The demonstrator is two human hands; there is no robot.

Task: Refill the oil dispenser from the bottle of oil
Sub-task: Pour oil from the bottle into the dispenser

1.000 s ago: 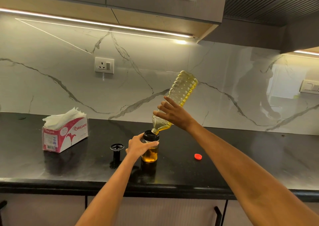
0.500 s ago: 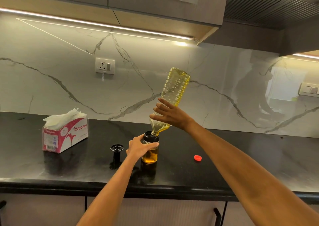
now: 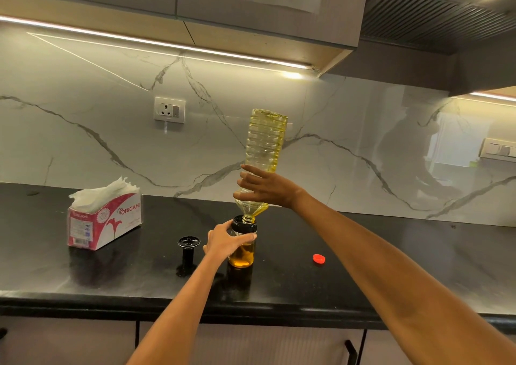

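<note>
In the head view the right hand (image 3: 269,187) grips the one nearly upended oil bottle (image 3: 265,147), its mouth in the neck of the single oil dispenser (image 3: 243,243), which the left hand (image 3: 226,240) clasps on the surface (image 3: 391,267). To pour well, I judge: hold the mouth centred, watch the level. Also one black stopper (image 3: 189,249), one red cap (image 3: 319,258), one tissue box (image 3: 104,221).

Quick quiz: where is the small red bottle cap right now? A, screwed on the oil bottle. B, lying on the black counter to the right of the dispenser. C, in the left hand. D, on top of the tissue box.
B: the red cap lies alone on the counter, right of the dispenser.
</note>
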